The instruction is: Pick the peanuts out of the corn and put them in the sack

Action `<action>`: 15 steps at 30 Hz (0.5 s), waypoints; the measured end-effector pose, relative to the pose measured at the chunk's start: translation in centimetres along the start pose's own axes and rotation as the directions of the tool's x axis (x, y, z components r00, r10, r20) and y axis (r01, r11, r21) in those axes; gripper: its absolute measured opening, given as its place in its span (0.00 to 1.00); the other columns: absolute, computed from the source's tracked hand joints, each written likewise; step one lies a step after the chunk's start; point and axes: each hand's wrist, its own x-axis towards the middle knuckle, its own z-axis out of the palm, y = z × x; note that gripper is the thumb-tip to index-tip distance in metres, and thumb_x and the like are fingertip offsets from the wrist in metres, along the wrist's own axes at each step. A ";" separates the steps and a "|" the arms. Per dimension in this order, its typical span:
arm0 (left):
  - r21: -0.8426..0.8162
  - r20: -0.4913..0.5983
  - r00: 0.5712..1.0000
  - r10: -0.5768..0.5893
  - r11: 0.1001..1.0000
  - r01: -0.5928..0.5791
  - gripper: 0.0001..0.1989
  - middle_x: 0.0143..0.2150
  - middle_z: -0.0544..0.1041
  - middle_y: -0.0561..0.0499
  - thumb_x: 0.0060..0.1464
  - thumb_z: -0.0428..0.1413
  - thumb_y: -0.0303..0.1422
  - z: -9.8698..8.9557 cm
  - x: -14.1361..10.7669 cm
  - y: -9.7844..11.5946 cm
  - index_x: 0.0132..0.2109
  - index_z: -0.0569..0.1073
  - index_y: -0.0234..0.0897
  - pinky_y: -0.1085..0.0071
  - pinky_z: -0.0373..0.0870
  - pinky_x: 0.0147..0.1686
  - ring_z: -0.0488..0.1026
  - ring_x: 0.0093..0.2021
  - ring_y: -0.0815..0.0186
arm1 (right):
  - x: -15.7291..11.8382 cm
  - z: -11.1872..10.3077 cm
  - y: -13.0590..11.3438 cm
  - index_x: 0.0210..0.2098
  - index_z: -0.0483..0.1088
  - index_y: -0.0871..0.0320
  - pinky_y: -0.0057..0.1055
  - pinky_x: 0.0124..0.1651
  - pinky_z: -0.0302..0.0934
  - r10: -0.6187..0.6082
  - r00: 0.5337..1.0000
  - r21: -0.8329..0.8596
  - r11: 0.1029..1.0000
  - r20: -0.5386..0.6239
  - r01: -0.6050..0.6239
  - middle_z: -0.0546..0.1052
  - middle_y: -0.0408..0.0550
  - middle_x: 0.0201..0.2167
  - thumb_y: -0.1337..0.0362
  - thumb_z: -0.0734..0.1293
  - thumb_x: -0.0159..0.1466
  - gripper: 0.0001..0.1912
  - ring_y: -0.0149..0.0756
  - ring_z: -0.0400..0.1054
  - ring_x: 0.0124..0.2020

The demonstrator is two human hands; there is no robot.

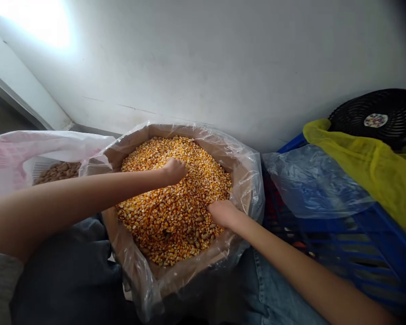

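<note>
Loose yellow corn kernels point(162, 203) fill a box lined with a clear plastic bag point(255, 176), which stands between the person's legs. My left hand point(175, 171) is closed in a fist over the middle of the kernels; what it holds, if anything, is hidden. At the right side of the corn, my right hand point(223, 214) reaches down with its fingers hidden against or in the kernels. A few peanuts in their shells point(200, 232) lie on the corn just left of and below my right hand.
On the left, a white and pink sack point(10, 158) holds shelled-looking brown nuts or whole peanuts point(62, 171). A blue plastic crate point(362, 243) stands at right, with clear plastic point(318, 185), yellow mesh point(362, 158) and a black fan point(379, 113) on or behind it. A white wall point(203, 67) rises behind.
</note>
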 end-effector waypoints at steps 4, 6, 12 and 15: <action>0.038 -0.133 0.987 0.088 0.996 -0.083 0.14 0.40 0.69 0.36 0.51 0.45 0.26 2.7 -0.4 0.9 0.44 0.67 0.26 0.63 0.61 0.31 0.67 0.38 0.55 | 0.7 -0.8 -0.8 0.39 0.71 0.66 0.39 0.38 0.62 0.028 0.994 -0.008 1.000 0.105 -0.027 0.73 0.60 0.37 0.67 0.59 0.53 0.17 0.48 0.67 0.40; 0.048 -0.213 0.973 0.089 0.996 -0.081 0.14 0.40 0.68 0.36 0.52 0.43 0.25 3.9 -0.8 0.9 0.44 0.67 0.26 0.61 0.61 0.31 0.67 0.38 0.54 | 1.4 -1.7 -1.6 0.39 0.71 0.66 0.39 0.38 0.62 0.043 0.988 -0.009 0.999 0.148 -0.042 0.73 0.60 0.37 0.65 0.59 0.53 0.18 0.48 0.67 0.40; -0.023 -0.364 0.930 0.042 0.998 -0.054 0.17 0.45 0.66 0.38 0.53 0.40 0.25 6.1 -2.6 0.5 0.48 0.65 0.30 0.61 0.62 0.35 0.63 0.44 0.55 | 3.8 -3.9 -4.3 0.41 0.71 0.66 0.40 0.41 0.62 0.070 0.936 -0.094 0.995 0.346 -0.040 0.73 0.61 0.39 0.59 0.63 0.51 0.21 0.49 0.66 0.42; -0.049 -0.360 0.933 0.016 0.998 -0.036 0.18 0.48 0.65 0.36 0.54 0.40 0.26 6.3 -3.3 0.7 0.50 0.64 0.29 0.60 0.61 0.37 0.61 0.47 0.54 | 4.6 -3.7 -5.0 0.42 0.69 0.68 0.41 0.42 0.61 0.093 0.932 -0.154 0.987 0.350 -0.040 0.71 0.63 0.41 0.60 0.61 0.53 0.21 0.49 0.65 0.44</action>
